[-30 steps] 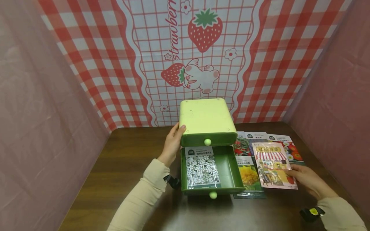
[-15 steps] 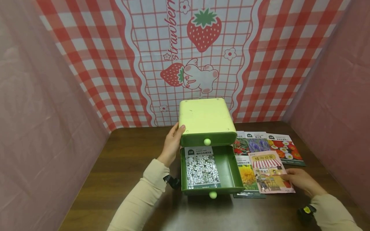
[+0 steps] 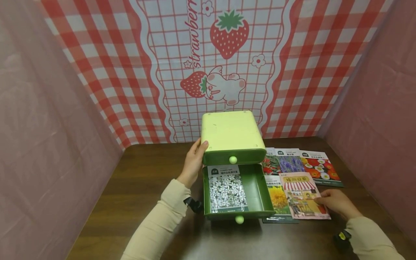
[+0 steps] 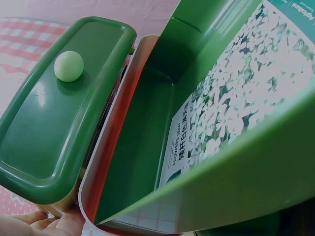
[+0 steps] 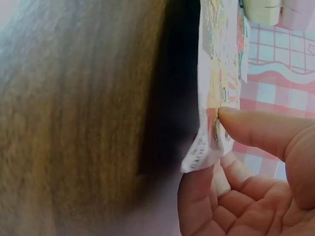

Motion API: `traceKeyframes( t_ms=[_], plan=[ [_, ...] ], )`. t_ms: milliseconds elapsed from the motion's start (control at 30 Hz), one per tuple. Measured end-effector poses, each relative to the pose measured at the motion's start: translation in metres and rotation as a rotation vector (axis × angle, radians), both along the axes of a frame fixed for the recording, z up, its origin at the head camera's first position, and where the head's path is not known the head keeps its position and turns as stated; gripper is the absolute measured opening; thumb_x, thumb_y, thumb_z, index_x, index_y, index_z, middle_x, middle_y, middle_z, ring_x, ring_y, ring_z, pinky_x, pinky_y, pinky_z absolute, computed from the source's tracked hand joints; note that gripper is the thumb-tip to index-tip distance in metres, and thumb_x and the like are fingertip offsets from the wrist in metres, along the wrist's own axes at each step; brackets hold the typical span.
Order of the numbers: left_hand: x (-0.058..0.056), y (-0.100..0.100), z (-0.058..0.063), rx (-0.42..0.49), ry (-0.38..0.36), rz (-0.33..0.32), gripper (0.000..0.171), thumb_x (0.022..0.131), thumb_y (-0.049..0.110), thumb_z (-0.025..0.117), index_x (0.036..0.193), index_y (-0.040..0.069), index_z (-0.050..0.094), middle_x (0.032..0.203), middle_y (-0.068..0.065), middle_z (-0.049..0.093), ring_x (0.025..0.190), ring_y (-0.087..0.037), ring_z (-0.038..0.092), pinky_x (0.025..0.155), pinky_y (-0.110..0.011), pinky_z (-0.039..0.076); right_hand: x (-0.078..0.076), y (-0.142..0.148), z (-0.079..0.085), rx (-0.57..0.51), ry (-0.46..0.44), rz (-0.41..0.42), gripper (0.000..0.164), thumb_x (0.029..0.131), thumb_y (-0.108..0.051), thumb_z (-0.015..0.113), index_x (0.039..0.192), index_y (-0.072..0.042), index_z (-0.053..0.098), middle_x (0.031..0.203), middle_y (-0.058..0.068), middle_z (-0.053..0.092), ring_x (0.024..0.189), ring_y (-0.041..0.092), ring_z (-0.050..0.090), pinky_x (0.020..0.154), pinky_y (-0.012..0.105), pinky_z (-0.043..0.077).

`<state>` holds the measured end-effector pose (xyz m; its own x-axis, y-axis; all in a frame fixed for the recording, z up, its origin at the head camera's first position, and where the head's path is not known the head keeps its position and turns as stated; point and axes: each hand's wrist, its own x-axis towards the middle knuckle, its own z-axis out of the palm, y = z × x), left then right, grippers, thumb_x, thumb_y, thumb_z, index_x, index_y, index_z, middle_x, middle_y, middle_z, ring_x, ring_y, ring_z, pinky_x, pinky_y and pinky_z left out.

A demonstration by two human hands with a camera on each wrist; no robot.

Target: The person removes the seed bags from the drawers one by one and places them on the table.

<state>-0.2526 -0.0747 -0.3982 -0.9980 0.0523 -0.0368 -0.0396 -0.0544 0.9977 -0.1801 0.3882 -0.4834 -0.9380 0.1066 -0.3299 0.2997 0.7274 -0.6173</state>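
Observation:
In the head view a small yellow cabinet with green drawers stands on the table. Its upper drawer is closed; the lower drawer is pulled out and holds a white-flower seed packet at its left side. My left hand rests on the cabinet's left side, thumb at the front top corner. In my right hand is the lower right edge of a pink seed packet with a striped awning picture, pinched between thumb and fingers. The right wrist view shows this packet edge-on, bent at its corner.
Right of the cabinet lie several flower seed packets: red flowers, purple flowers, poppies and a yellow flower, partly covered by the pink packet. A checked strawberry cloth hangs behind the dark wooden table.
My right hand has brought the pink packet down and slightly left, uncovering more of the purple and poppy packets. The left hand and the cabinet keep their places.

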Motion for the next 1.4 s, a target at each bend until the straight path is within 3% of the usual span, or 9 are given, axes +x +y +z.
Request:
traceKeyframes(
  t_ms=[467, 867, 1000, 1133, 1267, 1400],
  plan=[
    [0.000, 0.000, -0.001, -0.010, -0.005, 0.003, 0.073, 0.092, 0.063, 0.055, 0.154, 0.033, 0.031, 0.152, 0.000, 0.041, 0.123, -0.022, 0.053, 0.099, -0.040, 0.046, 0.002, -0.003, 0.003, 0.113, -0.036, 0.005, 0.040, 0.084, -0.024, 0.070, 0.093, 0.014, 0.061, 0.082, 0.014, 0.059, 0.078, 0.025, 0.052, 0.060, 0.030, 0.041],
    [-0.001, 0.001, 0.000, -0.006, -0.010, 0.007, 0.074, 0.092, 0.061, 0.055, 0.155, 0.029, 0.029, 0.153, -0.002, 0.040, 0.127, -0.024, 0.051, 0.106, -0.046, 0.044, 0.002, -0.003, 0.005, 0.138, -0.034, -0.005, 0.042, 0.082, -0.028, 0.074, 0.091, 0.009, 0.057, 0.082, 0.015, 0.059, 0.077, 0.026, 0.054, 0.060, 0.031, 0.042],
    [-0.001, 0.001, 0.000, -0.005, 0.001, 0.002, 0.076, 0.092, 0.061, 0.055, 0.156, 0.027, 0.028, 0.155, -0.003, 0.037, 0.132, -0.026, 0.048, 0.110, -0.049, 0.041, 0.000, 0.002, 0.006, 0.071, 0.004, -0.012, 0.046, 0.084, -0.026, 0.071, 0.098, 0.015, 0.055, 0.084, 0.017, 0.062, 0.076, 0.024, 0.058, 0.060, 0.031, 0.047],
    [-0.001, 0.001, 0.000, 0.000, 0.008, 0.003, 0.075, 0.093, 0.061, 0.055, 0.155, 0.028, 0.029, 0.156, -0.004, 0.036, 0.133, -0.026, 0.047, 0.111, -0.049, 0.040, -0.003, 0.003, 0.014, -0.009, 0.047, -0.047, 0.054, 0.093, -0.028, 0.061, 0.110, 0.021, 0.052, 0.085, 0.015, 0.063, 0.073, 0.018, 0.058, 0.060, 0.030, 0.050],
    [0.000, 0.001, 0.000, -0.002, 0.004, 0.005, 0.075, 0.092, 0.061, 0.055, 0.155, 0.029, 0.029, 0.157, -0.003, 0.035, 0.135, -0.025, 0.046, 0.111, -0.050, 0.040, -0.002, -0.006, 0.028, -0.073, 0.135, -0.070, 0.054, 0.101, -0.032, 0.049, 0.117, 0.020, 0.051, 0.082, 0.007, 0.064, 0.069, 0.012, 0.058, 0.059, 0.027, 0.053],
    [0.000, 0.001, 0.000, -0.008, 0.002, 0.010, 0.075, 0.092, 0.062, 0.055, 0.155, 0.029, 0.029, 0.158, -0.002, 0.034, 0.137, -0.025, 0.043, 0.112, -0.050, 0.038, -0.001, -0.025, 0.046, -0.084, 0.250, -0.064, 0.052, 0.103, -0.035, 0.046, 0.115, 0.014, 0.056, 0.079, 0.000, 0.063, 0.065, 0.005, 0.057, 0.058, 0.023, 0.053]
  ],
)
